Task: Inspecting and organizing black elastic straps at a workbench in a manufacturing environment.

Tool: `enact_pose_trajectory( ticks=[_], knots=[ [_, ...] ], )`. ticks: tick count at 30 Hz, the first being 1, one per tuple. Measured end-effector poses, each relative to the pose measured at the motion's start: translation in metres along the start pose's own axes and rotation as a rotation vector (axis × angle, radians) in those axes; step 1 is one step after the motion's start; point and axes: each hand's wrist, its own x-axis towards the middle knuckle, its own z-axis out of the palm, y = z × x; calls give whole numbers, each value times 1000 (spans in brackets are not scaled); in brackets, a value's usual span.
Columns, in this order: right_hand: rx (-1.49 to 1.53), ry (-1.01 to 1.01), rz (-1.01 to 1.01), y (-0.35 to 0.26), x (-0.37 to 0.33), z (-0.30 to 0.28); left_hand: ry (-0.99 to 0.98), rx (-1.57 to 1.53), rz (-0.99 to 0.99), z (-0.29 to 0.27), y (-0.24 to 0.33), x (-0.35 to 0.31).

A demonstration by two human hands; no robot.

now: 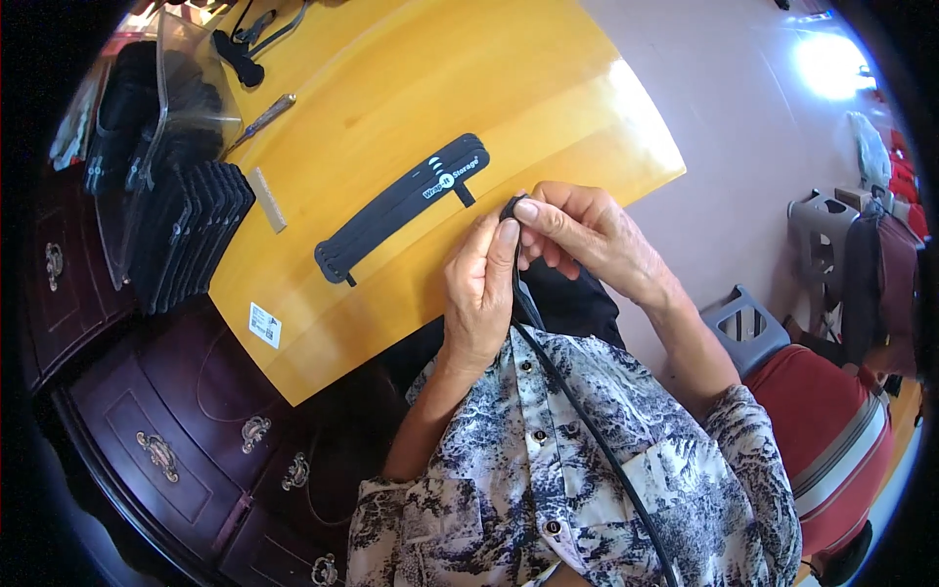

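My left hand (479, 289) and my right hand (592, 235) meet above the near edge of the yellow table (391, 88). Thumbs and fingertips of both pinch the end of a narrow black strap (511, 206). Part of it is hidden by the fingers, and its length drops down between the hands. Just beyond them, a bundle of flat black straps (396, 210) with white print lies aslant on the tabletop, a short tab sticking out near each end.
At the table's left stand a stack of black straps (196, 230) and a clear plastic bag (191, 93). A screwdriver (269, 119), a pale strip (267, 200) and a white label (264, 325) are nearby. Dark drawers (161, 450) sit below left. A black cord (597, 430) crosses my shirt. Another person in red (831, 440) is at right.
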Motion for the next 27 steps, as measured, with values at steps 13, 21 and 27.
enact_pose_trajectory(
  ticks=[13,21,27],
  knots=[
    [-432,-4,-196,-9,-10,1,-1,277,174,-8,-3,1],
    [-535,-34,-271,-15,-10,-8,-149,266,111,-19,10,3],
    [-515,97,-509,0,-11,-2,-233,135,30,-25,12,-1]
  ],
)
